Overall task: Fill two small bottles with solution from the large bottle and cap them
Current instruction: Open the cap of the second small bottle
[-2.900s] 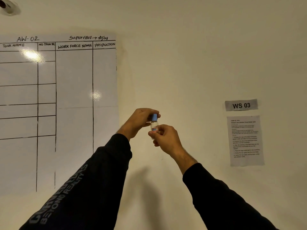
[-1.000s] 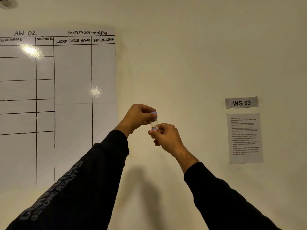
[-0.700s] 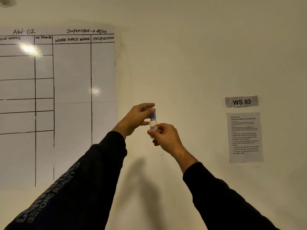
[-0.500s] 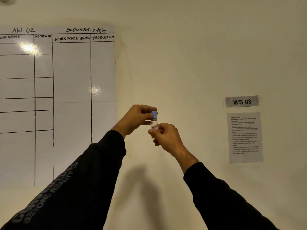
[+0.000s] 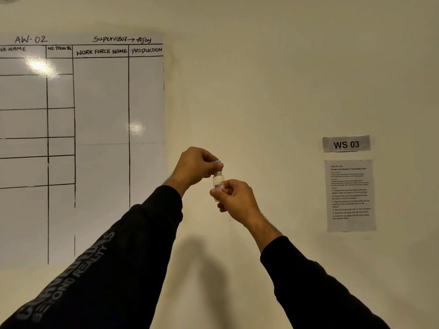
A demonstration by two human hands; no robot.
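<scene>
Capping a small bottle
The right hand point(image 5: 237, 198) holds the clear glass bottle point(image 5: 218, 180) upright; the left hand point(image 5: 194, 166) pinches its round blue cap point(image 5: 217, 161).

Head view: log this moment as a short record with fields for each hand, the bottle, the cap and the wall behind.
left hand: fingers curled round the blue cap
right hand: pinches the small bottle low on its body
small bottle: upright, held up in the air, red-bordered label
blue cap: on the bottle neck, mostly hidden
wall: whiteboard chart at left, WS 03 sign above an instruction sheet at right
</scene>
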